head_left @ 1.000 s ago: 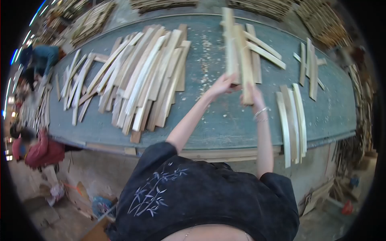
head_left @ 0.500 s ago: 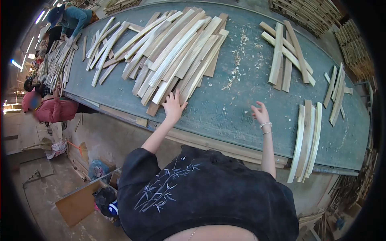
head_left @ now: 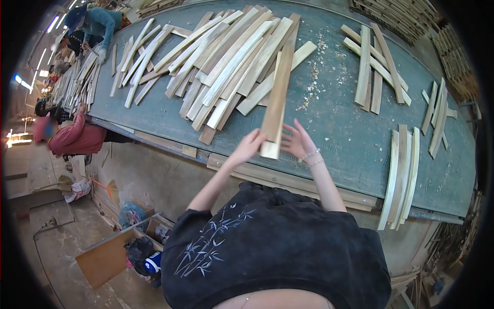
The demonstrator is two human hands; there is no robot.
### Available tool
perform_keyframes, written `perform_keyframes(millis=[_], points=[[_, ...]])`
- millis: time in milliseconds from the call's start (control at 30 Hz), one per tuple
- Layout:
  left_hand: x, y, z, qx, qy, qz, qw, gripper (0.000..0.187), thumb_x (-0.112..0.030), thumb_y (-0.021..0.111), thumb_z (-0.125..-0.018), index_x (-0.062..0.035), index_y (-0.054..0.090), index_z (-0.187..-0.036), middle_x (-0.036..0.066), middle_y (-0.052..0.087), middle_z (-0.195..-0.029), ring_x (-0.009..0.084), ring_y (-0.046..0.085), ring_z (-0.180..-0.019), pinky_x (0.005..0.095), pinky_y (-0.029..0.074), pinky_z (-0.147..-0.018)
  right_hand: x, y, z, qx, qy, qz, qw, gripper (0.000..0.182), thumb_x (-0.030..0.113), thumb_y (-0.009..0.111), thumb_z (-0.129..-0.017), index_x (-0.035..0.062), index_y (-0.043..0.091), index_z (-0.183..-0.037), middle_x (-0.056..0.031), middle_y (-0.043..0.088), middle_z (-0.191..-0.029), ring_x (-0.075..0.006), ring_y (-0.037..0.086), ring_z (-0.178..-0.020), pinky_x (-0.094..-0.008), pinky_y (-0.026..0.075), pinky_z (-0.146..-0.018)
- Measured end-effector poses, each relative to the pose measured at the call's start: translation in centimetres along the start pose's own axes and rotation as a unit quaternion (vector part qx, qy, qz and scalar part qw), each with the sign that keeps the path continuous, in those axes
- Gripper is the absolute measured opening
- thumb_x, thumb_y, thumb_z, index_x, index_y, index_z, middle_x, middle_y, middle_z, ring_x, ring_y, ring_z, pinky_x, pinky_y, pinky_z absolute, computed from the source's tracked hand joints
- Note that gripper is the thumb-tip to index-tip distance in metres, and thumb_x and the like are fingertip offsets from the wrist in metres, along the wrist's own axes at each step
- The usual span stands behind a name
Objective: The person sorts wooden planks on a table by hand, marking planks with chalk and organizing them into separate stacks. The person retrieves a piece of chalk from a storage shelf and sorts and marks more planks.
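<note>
My left hand (head_left: 248, 148) grips the near end of a brown wooden slat (head_left: 278, 98), which is lifted at an angle with a paler slat beneath it. My right hand (head_left: 299, 141) is at the other side of these slats, fingers apart; whether it touches them I cannot tell. Behind and left lies a large heap of curved slats (head_left: 226, 64) on the green table (head_left: 329, 139). One pale slat (head_left: 303, 55) lies slantwise at the heap's right side.
Crossed slats (head_left: 364, 64) lie back right, a smaller group (head_left: 436, 118) farther right. More slats (head_left: 396, 177) overhang the front edge. Wood chips (head_left: 315, 72) dot the table. Two people, one in red (head_left: 77, 136) and one in blue (head_left: 100, 23), are at the left.
My left hand has moved right from the heap's edge and taken hold of slats, now raised toward me. My right hand has moved left beside them. A pale slat now lies aslant.
</note>
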State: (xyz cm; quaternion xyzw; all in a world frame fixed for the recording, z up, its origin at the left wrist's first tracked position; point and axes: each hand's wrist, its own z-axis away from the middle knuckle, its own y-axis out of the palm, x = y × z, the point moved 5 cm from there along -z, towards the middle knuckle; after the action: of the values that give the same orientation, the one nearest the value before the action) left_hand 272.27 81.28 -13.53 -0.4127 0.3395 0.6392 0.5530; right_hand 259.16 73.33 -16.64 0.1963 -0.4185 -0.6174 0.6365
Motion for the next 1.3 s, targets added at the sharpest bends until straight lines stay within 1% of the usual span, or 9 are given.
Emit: perform_keyframes(millis=[100, 200, 333, 467, 633, 800, 967, 1100, 1300], points=[[-3.4, 4.7, 3.4, 0.344, -0.116, 0.029, 0.931, 0.039, -0.034, 0.040, -0.086, 0.0003, 0.046, -0.104, 0.009, 0.058, -0.087, 0.0147, 0.055, -0.080, 0.0270, 0.044, -0.072, 0.0, 4.4, 0.5, 0.086, -0.019, -0.113, 0.990, 0.056, 0.040, 0.045, -0.082, 0.0023, 0.033, -0.121, -0.0115, 0.051, -0.094, -0.0160, 0.051, -0.078, -0.0277, 0.044, -0.067], [-2.0, 2.1, 1.4, 0.369, -0.101, -0.268, 0.884, 0.044, -0.040, 0.044, -0.083, -0.0009, 0.046, -0.104, 0.013, 0.059, -0.087, 0.0224, 0.057, -0.081, 0.0320, 0.044, -0.073, 0.9, 2.0, 1.0, 0.129, 0.019, -0.102, 0.986, 0.049, 0.030, 0.051, -0.079, 0.0033, 0.036, -0.118, -0.0012, 0.043, -0.065, -0.0065, 0.038, -0.052, -0.0198, 0.037, -0.048], [0.5, -3.5, -5.6, -0.223, 0.003, -0.600, 0.768, 0.056, -0.037, 0.054, -0.075, -0.0076, 0.035, -0.119, 0.018, 0.044, -0.106, 0.0324, 0.044, -0.098, 0.0423, 0.039, -0.077, 3.5, -0.6, 10.9, -0.136, -0.085, 0.218, 0.963, 0.047, 0.024, 0.063, -0.073, 0.0031, 0.043, -0.110, 0.0029, 0.044, -0.059, -0.0055, 0.041, -0.046, -0.0189, 0.035, -0.039], [2.9, -3.6, -7.1, -0.288, 0.099, -0.647, 0.699, 0.062, -0.030, 0.053, -0.077, -0.0139, 0.023, -0.129, 0.023, 0.035, -0.115, 0.0358, 0.039, -0.100, 0.0444, 0.033, -0.085, 6.5, -8.5, 23.2, -0.447, -0.289, 0.591, 0.606, 0.055, 0.028, 0.070, -0.060, 0.0023, 0.045, -0.102, -0.0130, 0.058, -0.083, -0.0241, 0.057, -0.074, -0.0328, 0.045, -0.063], [3.7, -2.9, -7.3, -0.324, 0.118, -0.658, 0.670, 0.060, -0.026, 0.050, -0.079, -0.0184, 0.021, -0.130, 0.026, 0.027, -0.123, 0.0390, 0.030, -0.111, 0.0477, 0.028, -0.089, 6.0, -13.8, 29.8, -0.681, -0.080, 0.700, 0.197, 0.067, 0.039, 0.064, -0.064, 0.0152, 0.037, -0.120, -0.0187, 0.043, -0.115, -0.0367, 0.040, -0.105, -0.0460, 0.033, -0.086], [2.3, -3.6, -9.4, -0.326, 0.039, -0.649, 0.686, 0.054, -0.017, 0.047, -0.079, -0.0183, 0.024, -0.128, 0.022, 0.037, -0.115, 0.0323, 0.044, -0.099, 0.0416, 0.037, -0.079, 6.3, -15.2, 25.1, -0.690, -0.225, 0.673, 0.143, 0.061, 0.040, 0.063, -0.067, 0.0081, 0.042, -0.115, -0.0162, 0.043, -0.112, -0.0344, 0.040, -0.102, -0.0447, 0.031, -0.087], [2.5, -5.5, -10.1, -0.219, 0.122, -0.713, 0.655, 0.027, -0.011, 0.044, -0.078, -0.0064, 0.044, -0.104, 0.012, 0.054, -0.086, 0.0235, 0.058, -0.058, 0.0326, 0.046, -0.052, 4.8, -7.9, 12.7, -0.466, -0.380, 0.564, 0.565, 0.049, 0.034, 0.062, -0.071, 0.0072, 0.048, -0.109, -0.0138, 0.048, -0.103, -0.0261, 0.044, -0.096, -0.0388, 0.035, -0.082], [-0.1, -2.6, -4.4, 0.089, 0.012, -0.124, 0.988, 0.024, -0.024, 0.042, -0.086, -0.0008, 0.047, -0.093, 0.008, 0.055, -0.071, 0.0152, 0.057, -0.053, 0.0279, 0.046, -0.052, -0.1, -1.5, 3.7, -0.126, -0.117, 0.097, 0.980, 0.057, 0.047, 0.048, -0.078, 0.0063, 0.040, -0.118, -0.0097, 0.047, -0.111, -0.0225, 0.047, -0.097, -0.0394, 0.039, -0.083], [-1.9, 0.7, 1.2, 0.299, -0.074, 0.014, 0.951, 0.030, -0.025, 0.040, -0.088, 0.0009, 0.049, -0.099, 0.006, 0.055, -0.080, 0.0133, 0.057, -0.072, 0.0244, 0.044, -0.070, -2.6, 3.2, 0.2, 0.144, -0.011, -0.165, 0.976, 0.068, 0.054, 0.044, -0.076, 0.0051, 0.033, -0.122, -0.0118, 0.054, -0.096, -0.0234, 0.055, -0.084, -0.0384, 0.044, -0.076]])
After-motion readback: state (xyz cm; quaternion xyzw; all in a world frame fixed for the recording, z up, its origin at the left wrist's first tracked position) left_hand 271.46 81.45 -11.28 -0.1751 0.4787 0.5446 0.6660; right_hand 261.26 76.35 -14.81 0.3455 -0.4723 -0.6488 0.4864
